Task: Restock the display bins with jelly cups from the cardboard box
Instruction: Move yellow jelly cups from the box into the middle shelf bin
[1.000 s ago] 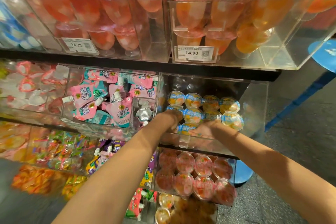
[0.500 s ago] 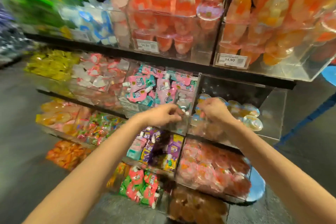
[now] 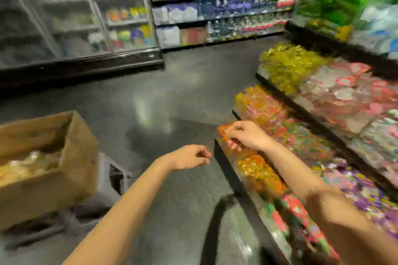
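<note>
Head view, heavily blurred. The left hand (image 3: 189,157) hangs over the floor (image 3: 172,97) with its grip loosely curled and holding nothing. The right hand (image 3: 245,135), just to its right and a little further out, also has a loosely curled, unfilled grip above the lowest display bins (image 3: 269,170), which hold orange and yellow packets. Well left of the left hand sits the cardboard box (image 3: 71,170), open side up, with pale jelly cups (image 3: 28,163) piled inside; which way they point is too blurred to tell.
</note>
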A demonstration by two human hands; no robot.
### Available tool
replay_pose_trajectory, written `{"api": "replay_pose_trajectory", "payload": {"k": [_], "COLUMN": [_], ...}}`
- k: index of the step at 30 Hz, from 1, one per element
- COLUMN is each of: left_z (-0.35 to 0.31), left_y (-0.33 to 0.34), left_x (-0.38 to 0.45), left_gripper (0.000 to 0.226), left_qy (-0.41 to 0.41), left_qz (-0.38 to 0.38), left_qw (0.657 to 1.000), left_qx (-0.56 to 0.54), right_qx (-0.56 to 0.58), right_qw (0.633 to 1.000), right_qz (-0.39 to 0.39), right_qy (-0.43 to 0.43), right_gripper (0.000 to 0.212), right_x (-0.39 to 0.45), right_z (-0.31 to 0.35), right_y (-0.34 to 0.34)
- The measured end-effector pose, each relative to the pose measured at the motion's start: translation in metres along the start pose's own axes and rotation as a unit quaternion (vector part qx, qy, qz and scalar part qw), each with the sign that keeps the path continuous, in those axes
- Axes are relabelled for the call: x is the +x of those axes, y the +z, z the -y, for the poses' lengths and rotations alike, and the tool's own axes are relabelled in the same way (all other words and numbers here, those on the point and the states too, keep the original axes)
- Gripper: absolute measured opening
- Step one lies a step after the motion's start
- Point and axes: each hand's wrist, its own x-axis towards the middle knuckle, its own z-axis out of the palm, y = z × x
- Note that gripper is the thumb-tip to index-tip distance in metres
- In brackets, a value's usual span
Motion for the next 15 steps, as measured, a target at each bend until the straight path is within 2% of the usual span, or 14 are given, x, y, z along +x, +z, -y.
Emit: {"api": "replay_pose_trajectory", "payload": {"k": [3, 6, 11, 15], "left_z": [0.086, 0.155, 0.24, 0.315], "left_y": [-0.017, -0.033, -0.063, -0.087], "left_x": [-0.077, -0.149, -0.248, -0.304], "left_gripper": [0.028, 0.022, 0.023, 0.017], "left_qy": [-0.075, -0.133, -0.208, -0.252], "left_qz": [-0.059, -0.131, -0.262, -0.323], "left_qw": [0.992, 0.97, 0.908, 0.862], "left_qx": [-0.079, -0.154, -0.254, -0.298], "right_qx": [-0.008, -0.018, 0.0, -0.011], "right_qw": [0.995, 0.983, 0.955, 0.931], "right_qz": [0.084, 0.161, 0.269, 0.334], "right_qy": [-0.048, -0.092, -0.129, -0.144], "right_gripper": [0.015, 0.008, 0.005, 0.009], "right_x": [0.034, 0.061, 0.097, 0.133], "right_z": [0.06, 0.12, 0.211, 0.267], "right_y": [0.088, 0.168, 0.293, 0.393]}}
